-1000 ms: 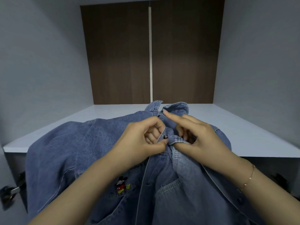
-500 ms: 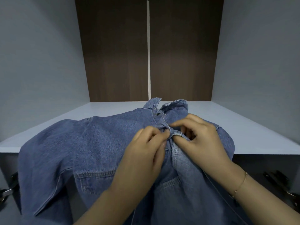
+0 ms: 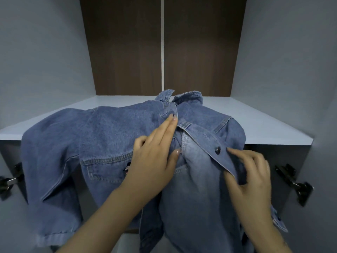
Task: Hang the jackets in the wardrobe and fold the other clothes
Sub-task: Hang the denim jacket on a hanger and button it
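A pale shelf [image 3: 255,114] spans the compartment. Dark wood back panels [image 3: 124,52] stand behind. Metal hinges [image 3: 295,181] flank both sides.

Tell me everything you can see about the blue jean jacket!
The denim jacket is faded blue with stitched seams. It lies front-up on a pale shelf, collar toward the back, one sleeve and its lower part hanging over the front edge. A chest pocket and a dark button show; a small embroidered patch peeks from under the left hand, which lies flat on the front. The right hand holds the button edge, lower down.
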Tool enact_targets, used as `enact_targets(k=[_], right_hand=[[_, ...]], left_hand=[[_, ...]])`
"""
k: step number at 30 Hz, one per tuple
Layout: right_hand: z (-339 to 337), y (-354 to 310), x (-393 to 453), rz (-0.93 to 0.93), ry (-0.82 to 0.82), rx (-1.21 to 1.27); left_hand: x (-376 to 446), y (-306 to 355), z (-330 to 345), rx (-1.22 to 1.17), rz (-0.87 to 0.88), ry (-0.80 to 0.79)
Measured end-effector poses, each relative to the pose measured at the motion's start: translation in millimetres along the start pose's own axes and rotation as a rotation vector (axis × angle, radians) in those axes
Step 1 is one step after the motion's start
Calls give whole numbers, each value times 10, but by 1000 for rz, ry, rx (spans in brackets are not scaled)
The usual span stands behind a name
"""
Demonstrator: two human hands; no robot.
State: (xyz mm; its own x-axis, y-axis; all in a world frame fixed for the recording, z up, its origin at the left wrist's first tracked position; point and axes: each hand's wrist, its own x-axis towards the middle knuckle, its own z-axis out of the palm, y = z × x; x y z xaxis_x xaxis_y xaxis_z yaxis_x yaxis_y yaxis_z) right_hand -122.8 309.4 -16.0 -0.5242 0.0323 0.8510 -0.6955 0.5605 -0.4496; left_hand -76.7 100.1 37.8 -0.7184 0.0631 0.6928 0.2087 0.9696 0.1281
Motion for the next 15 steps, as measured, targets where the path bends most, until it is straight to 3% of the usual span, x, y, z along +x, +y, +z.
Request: enact_targets(k=[3, 8, 11, 15], right_hand=[[-13, 54, -36, 3, -6, 115], [85, -163, 85, -115, -1, 217], [142, -282, 37, -122, -10, 227], [206, -373, -50, -29, -19, 260]], left_hand=[[159, -56, 2, 74, -39, -36], [342, -114, -122, -9, -50, -212], [333, -200, -245, -355, -146, -258], [55, -184, -266, -757, -170, -147]])
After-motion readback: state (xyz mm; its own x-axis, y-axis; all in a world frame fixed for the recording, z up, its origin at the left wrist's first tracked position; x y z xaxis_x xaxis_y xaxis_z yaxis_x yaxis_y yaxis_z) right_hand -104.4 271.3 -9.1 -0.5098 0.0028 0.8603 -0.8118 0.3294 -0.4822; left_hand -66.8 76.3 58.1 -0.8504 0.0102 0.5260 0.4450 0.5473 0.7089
